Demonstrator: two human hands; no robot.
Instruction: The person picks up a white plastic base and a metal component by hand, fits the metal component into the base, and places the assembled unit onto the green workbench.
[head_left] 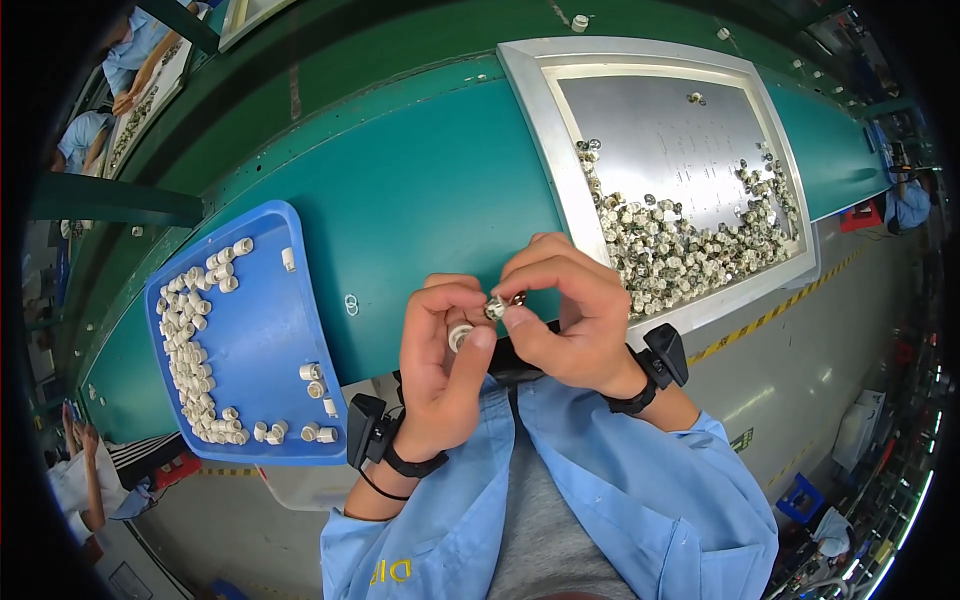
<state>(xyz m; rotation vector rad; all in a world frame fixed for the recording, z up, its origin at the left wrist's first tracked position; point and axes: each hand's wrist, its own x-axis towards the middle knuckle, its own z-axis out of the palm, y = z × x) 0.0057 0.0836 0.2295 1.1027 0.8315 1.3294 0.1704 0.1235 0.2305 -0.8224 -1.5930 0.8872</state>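
Note:
Close in front of my body, both hands are raised and almost meet over the edge of the green bench. Between the thumb and fingers of my left hand (pixel 443 355) sits a white cylindrical fitting (pixel 460 335), its round open end showing. My right hand (pixel 570 310) pinches a small silvery metal part (pixel 495 308) at the fingertips, close to the left fingers. A brownish shiny piece (pixel 517 299) shows beside it; whether the two are joined I cannot tell. Two thin pale rings (pixel 351 304) lie on the bench, left of my left hand.
A blue tray (pixel 265 300) at the left holds many white cylindrical fittings (pixel 190 350), mostly along its left side. At the right, a metal-framed tray (pixel 580 180) holds a heap of small metal parts (pixel 680 250). Other people work at benches around the rim.

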